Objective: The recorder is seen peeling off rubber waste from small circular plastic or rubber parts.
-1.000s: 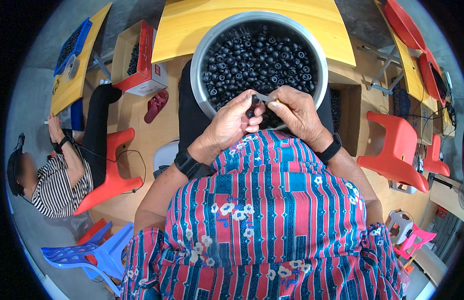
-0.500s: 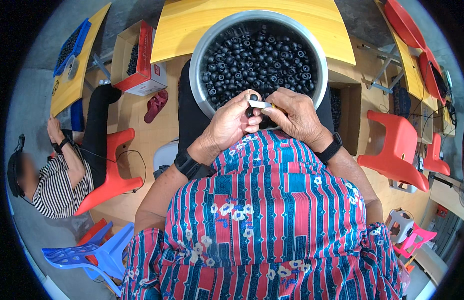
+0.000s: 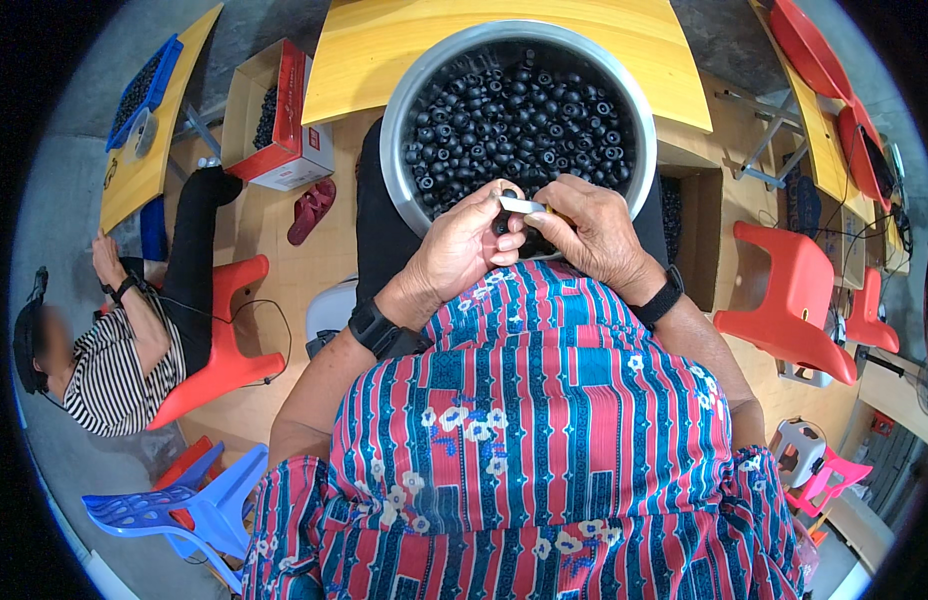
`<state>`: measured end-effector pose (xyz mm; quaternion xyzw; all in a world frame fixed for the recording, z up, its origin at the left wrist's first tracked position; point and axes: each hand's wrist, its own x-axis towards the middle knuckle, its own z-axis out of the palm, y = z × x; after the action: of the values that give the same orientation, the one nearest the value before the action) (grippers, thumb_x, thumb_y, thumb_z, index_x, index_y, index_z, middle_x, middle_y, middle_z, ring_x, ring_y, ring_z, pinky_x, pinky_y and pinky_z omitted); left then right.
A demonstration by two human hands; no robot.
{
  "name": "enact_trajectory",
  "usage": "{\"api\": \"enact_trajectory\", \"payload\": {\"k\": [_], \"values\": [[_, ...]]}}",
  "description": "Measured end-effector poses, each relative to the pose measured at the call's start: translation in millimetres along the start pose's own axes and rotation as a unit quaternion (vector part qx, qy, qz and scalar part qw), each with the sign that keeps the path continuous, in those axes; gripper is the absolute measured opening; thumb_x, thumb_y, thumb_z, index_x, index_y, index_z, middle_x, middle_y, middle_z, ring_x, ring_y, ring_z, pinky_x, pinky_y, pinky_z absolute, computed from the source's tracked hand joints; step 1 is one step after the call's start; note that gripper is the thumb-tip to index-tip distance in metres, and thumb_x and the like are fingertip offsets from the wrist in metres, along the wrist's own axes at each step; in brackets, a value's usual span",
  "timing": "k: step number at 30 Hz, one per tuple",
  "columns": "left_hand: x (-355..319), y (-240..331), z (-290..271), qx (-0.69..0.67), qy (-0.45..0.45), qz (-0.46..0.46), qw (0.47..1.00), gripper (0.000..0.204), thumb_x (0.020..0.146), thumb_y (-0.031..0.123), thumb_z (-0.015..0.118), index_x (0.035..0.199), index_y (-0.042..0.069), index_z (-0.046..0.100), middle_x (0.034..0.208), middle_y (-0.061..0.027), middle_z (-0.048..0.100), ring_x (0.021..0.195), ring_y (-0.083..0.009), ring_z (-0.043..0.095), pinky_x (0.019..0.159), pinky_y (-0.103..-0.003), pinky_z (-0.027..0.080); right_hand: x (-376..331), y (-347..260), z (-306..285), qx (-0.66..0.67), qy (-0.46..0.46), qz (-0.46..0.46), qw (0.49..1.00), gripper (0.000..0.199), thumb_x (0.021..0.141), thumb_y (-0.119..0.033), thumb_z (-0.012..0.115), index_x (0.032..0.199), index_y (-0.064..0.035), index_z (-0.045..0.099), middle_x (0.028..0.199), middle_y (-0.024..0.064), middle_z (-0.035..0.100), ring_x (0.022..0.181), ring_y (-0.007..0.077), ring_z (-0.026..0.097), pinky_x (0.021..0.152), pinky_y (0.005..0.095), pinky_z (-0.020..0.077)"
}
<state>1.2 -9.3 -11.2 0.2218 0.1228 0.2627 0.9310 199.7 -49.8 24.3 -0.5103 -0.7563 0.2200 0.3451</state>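
Note:
A small round black part (image 3: pixel 508 194) sits between the thumb and fingers of my left hand (image 3: pixel 468 236), which is closed around it. In my right hand (image 3: pixel 594 228) is a small knife, its short pale blade (image 3: pixel 521 205) lying across the black part and a bit of yellow handle showing by the fingers. The two hands nearly touch, just over the near rim of a wide metal basin (image 3: pixel 391 150). Many similar black parts (image 3: pixel 524 120) fill that basin. My fingers hide most of the handle and the underside of the held part.
The basin stands at a yellow wooden table (image 3: pixel 359 60). An open carton (image 3: pixel 254 100) of black parts is at the left, near a red slipper (image 3: pixel 312 212). A co-worker in a striped shirt (image 3: pixel 124 380) sits far left. Red stools (image 3: pixel 784 295) stand at the right.
The blade has tilted slightly against the black part, and my hands stay in nearly the same place. The co-worker's hand at the left has shifted slightly.

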Motion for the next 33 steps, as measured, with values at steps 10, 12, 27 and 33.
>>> {"api": "enact_trajectory", "payload": {"k": [10,12,27,33], "values": [[-0.2,0.7,1.4,0.011,0.002,0.005,1.000,0.024,0.103,0.028,0.042,0.111,0.007,0.047,0.090,-0.0010,0.046,0.074,-0.0088,0.043,0.062,-0.022,0.035,0.8,-1.5,-2.2,-0.006,-0.011,-0.006,1.000,0.015,0.088,-0.018,0.066,0.087,-0.0024,0.065,0.072,0.0100,0.058,0.064,0.0247,0.058,0.058,0.0340,0.0459],[-0.3,0.1,-0.3,0.012,0.004,0.006,1.000,0.024,0.103,0.029,0.043,0.111,0.007,0.047,0.090,-0.0009,0.046,0.074,-0.0088,0.043,0.062,-0.022,0.035,1.0,-2.4,-2.6,-0.006,-0.012,-0.006,1.000,0.015,0.087,-0.017,0.066,0.087,-0.0021,0.065,0.072,0.0102,0.058,0.064,0.0249,0.059,0.058,0.0341,0.0460],[0.2,3.4,6.5,0.046,0.002,-0.008,0.999,0.022,0.103,0.030,0.041,0.107,0.009,0.046,0.088,0.0003,0.043,0.072,-0.0080,0.040,0.061,-0.021,0.034,7.6,10.9,1.9,0.029,0.064,0.131,0.989,0.022,0.089,-0.022,0.062,0.080,-0.0019,0.061,0.076,0.0180,0.060,0.076,0.0387,0.059,0.066,0.0440,0.0474],[-0.6,5.5,9.9,0.048,0.028,0.002,0.998,0.020,0.104,0.030,0.039,0.102,0.011,0.045,0.087,0.0005,0.042,0.072,-0.0085,0.040,0.061,-0.022,0.034,3.7,2.8,0.8,0.056,0.049,0.099,0.992,0.020,0.089,-0.021,0.062,0.084,-0.0015,0.063,0.077,0.0177,0.060,0.074,0.0374,0.060,0.065,0.0418,0.0473]]}}
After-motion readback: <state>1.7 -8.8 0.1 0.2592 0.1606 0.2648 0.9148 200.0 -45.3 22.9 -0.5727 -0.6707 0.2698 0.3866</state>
